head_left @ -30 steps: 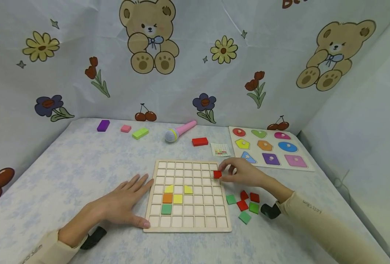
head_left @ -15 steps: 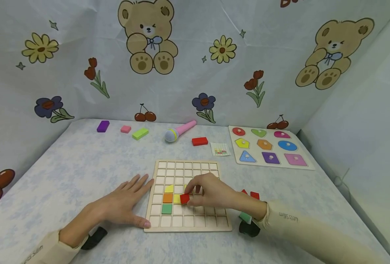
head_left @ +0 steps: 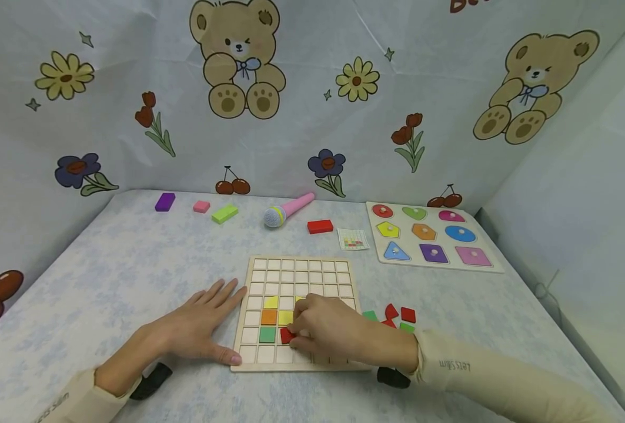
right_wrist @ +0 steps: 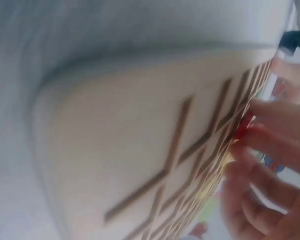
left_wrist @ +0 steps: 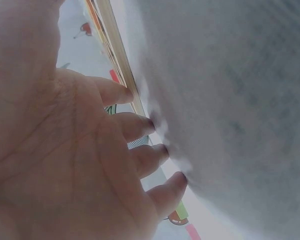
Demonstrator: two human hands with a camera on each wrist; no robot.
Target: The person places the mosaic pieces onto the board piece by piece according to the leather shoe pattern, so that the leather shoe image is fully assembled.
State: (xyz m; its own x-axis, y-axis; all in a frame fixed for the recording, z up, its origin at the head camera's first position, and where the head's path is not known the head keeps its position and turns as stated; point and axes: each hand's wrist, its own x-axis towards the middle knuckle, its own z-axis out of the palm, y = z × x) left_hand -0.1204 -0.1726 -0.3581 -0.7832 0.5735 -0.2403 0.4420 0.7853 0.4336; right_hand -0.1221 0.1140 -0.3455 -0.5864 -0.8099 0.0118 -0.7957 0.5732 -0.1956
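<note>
- The right hand (head_left: 333, 335) pinches a red tile (head_left: 286, 335) at its fingertips, low over the grid board (head_left: 301, 267).
- The tile sits tilted at the cell just right of the green tile (head_left: 267, 335), under the yellow tile (head_left: 285, 318). I judge it not yet flat in the cell.
- The left hand (head_left: 196, 329) lies flat with fingers spread on the table (head_left: 132, 264), its thumb and fingertips against the board's left edge.
- To seat the tile well, I would square its edges to the cell walls, lower the near edge first, then press it level with one finger.
- That steadying palm should stay put so the board does not slide.
- Spare red and green tiles (head_left: 397, 317) lie just behind the right wrist; the sleeve could brush them.
</note>
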